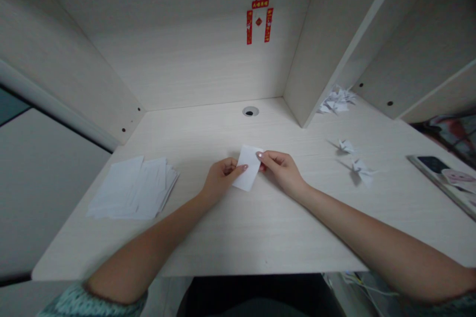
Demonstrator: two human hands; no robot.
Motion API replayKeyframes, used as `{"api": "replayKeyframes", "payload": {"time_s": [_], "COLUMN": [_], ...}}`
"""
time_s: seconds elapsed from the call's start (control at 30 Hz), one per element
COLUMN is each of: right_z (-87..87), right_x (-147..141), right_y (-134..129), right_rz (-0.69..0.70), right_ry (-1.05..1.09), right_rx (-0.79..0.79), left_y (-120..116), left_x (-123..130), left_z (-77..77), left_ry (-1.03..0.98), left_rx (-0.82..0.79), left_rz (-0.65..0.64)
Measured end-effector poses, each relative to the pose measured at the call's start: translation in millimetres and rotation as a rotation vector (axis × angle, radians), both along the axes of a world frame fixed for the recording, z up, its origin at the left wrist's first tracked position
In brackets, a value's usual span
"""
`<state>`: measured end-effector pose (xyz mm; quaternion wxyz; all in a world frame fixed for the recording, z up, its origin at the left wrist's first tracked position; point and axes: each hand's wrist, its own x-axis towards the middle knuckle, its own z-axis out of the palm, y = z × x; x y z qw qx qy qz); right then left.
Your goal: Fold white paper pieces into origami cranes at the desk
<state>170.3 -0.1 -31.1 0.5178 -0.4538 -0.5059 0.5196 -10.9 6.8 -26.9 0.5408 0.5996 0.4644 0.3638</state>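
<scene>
A small folded piece of white paper is held up over the middle of the desk, tilted slightly. My left hand pinches its left edge, thumb lying on the front face and fingers curled behind. At the upper right corner, my right hand grips the same paper between thumb and fingers. To the left lies a loose stack of white paper sheets. Off to the right sit two folded white paper cranes, one nearer and one a little farther back.
A heap of folded white paper pieces lies behind the upright divider. At the far right is a flat item with a picture on it. A round cable hole sits near the back panel. Cables hang below the desk's front edge.
</scene>
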Motion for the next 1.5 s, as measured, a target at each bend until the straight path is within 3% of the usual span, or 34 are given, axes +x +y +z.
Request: {"api": "replayKeyframes", "payload": {"time_s": [0.2, 0.43, 0.77, 1.23, 1.5], "right_z": [4.1, 3.4, 7.6, 12.9, 7.5], "right_x": [-2, -3, -1, -1, -4], "right_y": [-5, -4, -10, -9, -5], "right_rz": [-0.137, -0.221, -0.146, -0.183, -0.134], "right_ry": [-0.14, -0.067, -0.042, -0.086, -0.01], "right_rx": [0.069, 0.047, 0.121, 0.138, 0.052], "left_y": [0, 0, -1, -2, -3], "left_x": [0, 0, 1, 0, 1], "left_z": [-1.6, -0.8, 1.3, 0.8, 2.1], "left_ry": [-0.008, -0.005, -0.023, -0.026, -0.074], "left_rx": [-0.011, 0.004, -0.001, 0.006, 0.023], "left_rz": [-0.004, -0.006, -0.016, -0.004, 0.032]}}
